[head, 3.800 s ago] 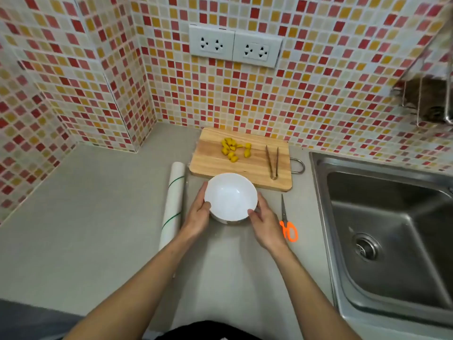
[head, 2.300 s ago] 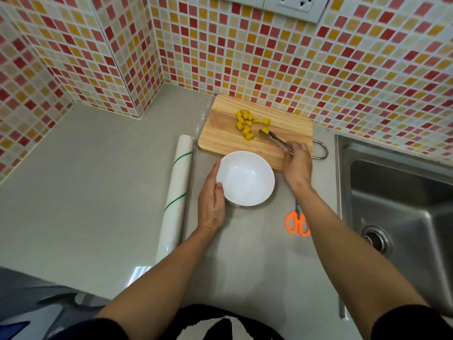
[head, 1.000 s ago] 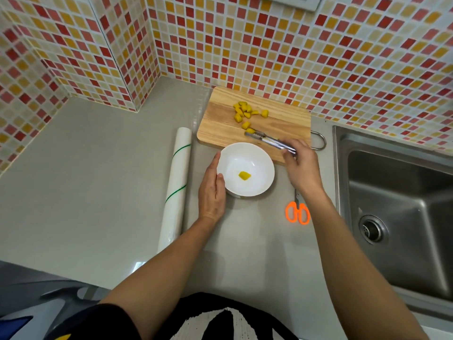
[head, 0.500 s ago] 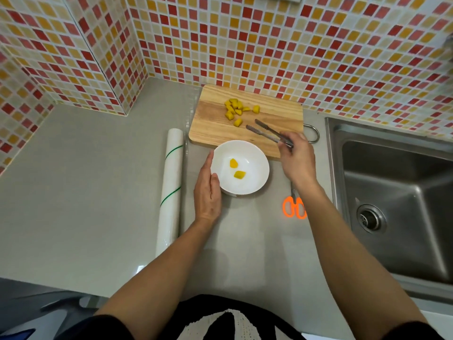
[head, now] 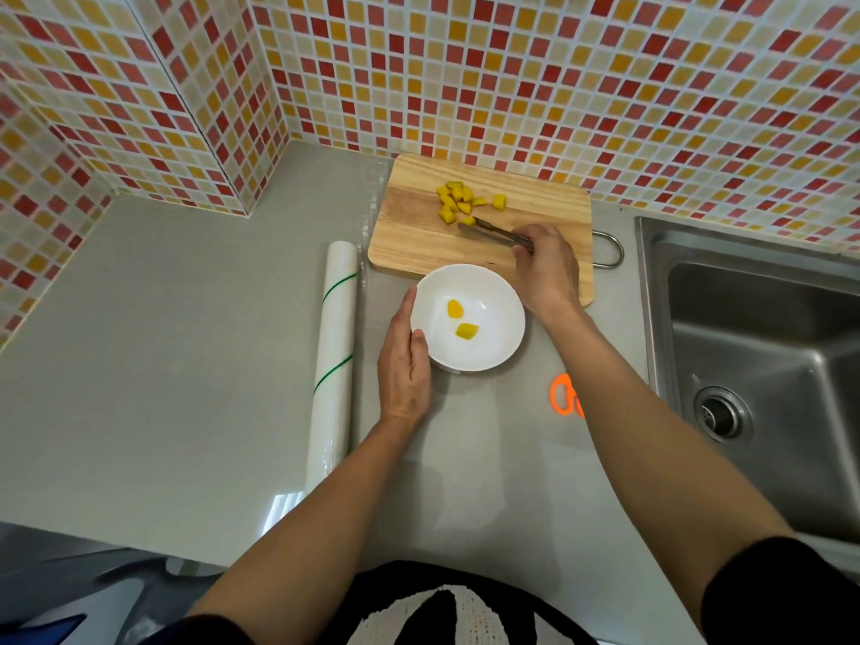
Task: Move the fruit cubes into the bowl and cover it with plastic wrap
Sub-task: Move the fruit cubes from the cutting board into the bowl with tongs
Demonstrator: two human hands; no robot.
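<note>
A white bowl (head: pixel 493 290) stands on the grey counter just in front of a wooden cutting board (head: pixel 409 235). Two yellow fruit cubes (head: pixel 460 321) lie inside the bowl. Several more fruit cubes (head: pixel 458 200) sit in a small heap on the far part of the board. My right hand (head: pixel 547 267) grips metal tongs (head: pixel 493 231), whose tips are at a cube on the near edge of the heap. My left hand (head: pixel 402 360) rests against the bowl's left side, steadying it. A roll of plastic wrap (head: pixel 332 346) lies left of the bowl.
Orange-handled scissors (head: pixel 563 395) lie on the counter right of the bowl, partly hidden by my right forearm. A steel sink (head: pixel 763 365) fills the right side. Mosaic-tiled walls close off the back and left of the counter.
The tongs have swung from above the board's middle back to the heap, tips now at a cube. Two cubes lie in the bowl, one more than a second ago. My left hand stays on the bowl.
</note>
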